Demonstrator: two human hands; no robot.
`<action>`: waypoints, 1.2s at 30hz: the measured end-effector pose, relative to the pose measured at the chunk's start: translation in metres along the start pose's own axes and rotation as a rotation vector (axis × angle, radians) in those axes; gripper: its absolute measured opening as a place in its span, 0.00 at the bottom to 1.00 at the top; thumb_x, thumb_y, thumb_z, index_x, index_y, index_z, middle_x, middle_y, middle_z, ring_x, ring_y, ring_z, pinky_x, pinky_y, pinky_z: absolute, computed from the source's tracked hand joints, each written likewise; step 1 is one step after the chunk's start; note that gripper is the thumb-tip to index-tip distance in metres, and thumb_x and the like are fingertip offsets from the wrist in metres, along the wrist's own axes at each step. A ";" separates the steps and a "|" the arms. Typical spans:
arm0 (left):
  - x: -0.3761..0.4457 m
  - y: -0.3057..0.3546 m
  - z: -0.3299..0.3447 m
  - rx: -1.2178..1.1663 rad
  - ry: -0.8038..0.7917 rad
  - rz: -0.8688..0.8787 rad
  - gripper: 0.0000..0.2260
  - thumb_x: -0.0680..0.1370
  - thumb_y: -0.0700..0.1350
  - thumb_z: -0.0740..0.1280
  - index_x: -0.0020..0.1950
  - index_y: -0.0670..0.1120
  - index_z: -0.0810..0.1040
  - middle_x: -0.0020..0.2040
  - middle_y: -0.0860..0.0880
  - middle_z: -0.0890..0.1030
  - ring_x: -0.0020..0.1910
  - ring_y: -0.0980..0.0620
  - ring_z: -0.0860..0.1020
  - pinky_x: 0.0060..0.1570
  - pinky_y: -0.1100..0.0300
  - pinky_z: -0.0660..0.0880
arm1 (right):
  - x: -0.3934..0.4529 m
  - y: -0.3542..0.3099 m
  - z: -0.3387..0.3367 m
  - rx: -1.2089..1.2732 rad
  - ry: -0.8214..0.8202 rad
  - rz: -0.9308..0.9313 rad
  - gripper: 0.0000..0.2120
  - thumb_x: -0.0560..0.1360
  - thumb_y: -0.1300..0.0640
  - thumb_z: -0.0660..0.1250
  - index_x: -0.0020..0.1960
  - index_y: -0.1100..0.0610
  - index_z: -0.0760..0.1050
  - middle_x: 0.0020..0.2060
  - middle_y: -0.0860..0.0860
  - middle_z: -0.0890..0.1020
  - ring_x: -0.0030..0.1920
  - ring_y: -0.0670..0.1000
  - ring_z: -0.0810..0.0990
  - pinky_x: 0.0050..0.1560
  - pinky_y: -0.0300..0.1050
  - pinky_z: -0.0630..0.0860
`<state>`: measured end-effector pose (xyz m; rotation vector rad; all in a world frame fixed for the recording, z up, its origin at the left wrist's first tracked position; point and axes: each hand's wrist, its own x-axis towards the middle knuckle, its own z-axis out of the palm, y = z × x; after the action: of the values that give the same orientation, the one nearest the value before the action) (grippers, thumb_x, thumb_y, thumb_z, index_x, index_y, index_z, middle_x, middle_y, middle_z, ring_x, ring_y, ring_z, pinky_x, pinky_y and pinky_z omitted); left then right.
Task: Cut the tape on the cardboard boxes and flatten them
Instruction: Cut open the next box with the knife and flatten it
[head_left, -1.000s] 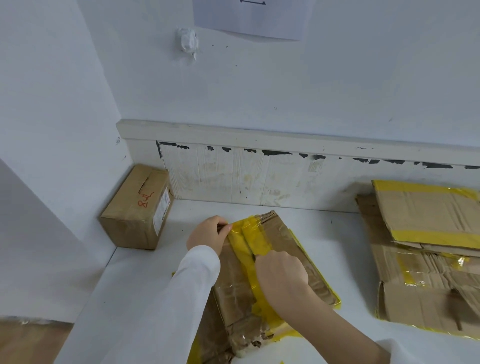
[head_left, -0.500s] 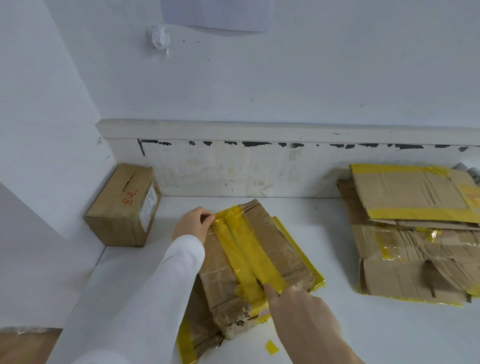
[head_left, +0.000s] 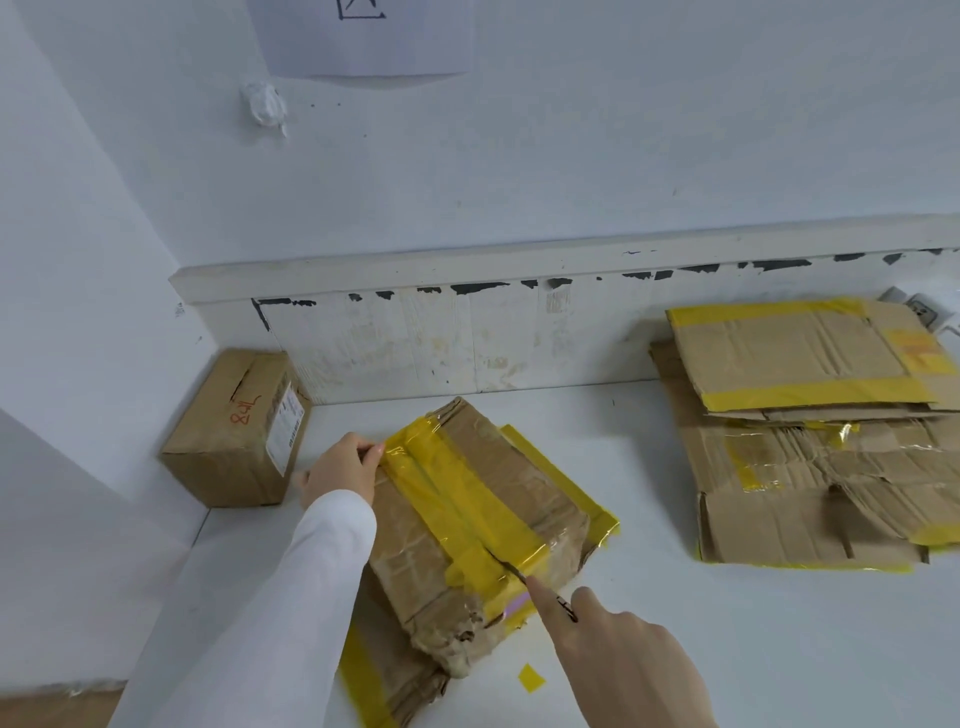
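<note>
So, counts left to right: one intact small box (head_left: 236, 428) in the back-left corner, red scribble on top and a white label on its side, against the wall. One box being worked (head_left: 470, 525), centre of the white table (head_left: 727, 639), crushed and wrapped in yellow tape (head_left: 452, 499); it lies on more flat cardboard with yellow edging, which is mostly hidden underneath and cut off at the bottom edge, so I can't count the pieces. One loose yellow tape scrap (head_left: 531, 677) on the table near the box's front corner. One stack of flattened cardboard (head_left: 810, 431) on the right, at least two sheets; its right side is cropped. Two hands, well apart. Left hand (head_left: 340, 470), white sleeve, pinches the far-left end of the tape strip on the worked box. Right hand (head_left: 621, 660) is curled round a thin blade tool (head_left: 511, 570), index finger laid along it, tip in the tape seam at the box's near end; most of the tool is hidden by the fingers, probably a knife. Small white items behind the stack, top right, too blurred to identify.
</note>
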<state>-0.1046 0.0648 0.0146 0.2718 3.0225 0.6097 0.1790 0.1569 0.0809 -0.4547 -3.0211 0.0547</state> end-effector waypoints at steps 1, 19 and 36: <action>-0.002 -0.001 -0.002 0.027 0.000 -0.018 0.11 0.81 0.55 0.56 0.47 0.52 0.73 0.39 0.52 0.78 0.35 0.52 0.71 0.49 0.55 0.57 | 0.000 0.004 0.001 0.038 -0.104 0.016 0.25 0.54 0.60 0.68 0.50 0.46 0.84 0.30 0.54 0.56 0.18 0.52 0.51 0.21 0.34 0.48; -0.095 -0.005 -0.026 0.249 -0.140 0.512 0.29 0.81 0.53 0.55 0.76 0.52 0.42 0.76 0.57 0.39 0.74 0.59 0.38 0.71 0.57 0.36 | 0.081 0.074 0.051 0.777 -0.104 0.368 0.16 0.83 0.53 0.51 0.68 0.46 0.68 0.35 0.50 0.75 0.38 0.54 0.77 0.39 0.45 0.72; -0.115 0.016 -0.004 0.529 -0.444 0.626 0.47 0.53 0.77 0.22 0.65 0.52 0.23 0.66 0.56 0.21 0.67 0.55 0.23 0.67 0.57 0.28 | 0.102 0.062 0.053 0.458 -0.195 0.226 0.11 0.82 0.59 0.52 0.60 0.50 0.69 0.33 0.49 0.66 0.36 0.54 0.68 0.24 0.39 0.56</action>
<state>0.0104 0.0573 0.0255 1.2111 2.5631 -0.2446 0.0955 0.2445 0.0329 -0.7707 -2.9786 0.8274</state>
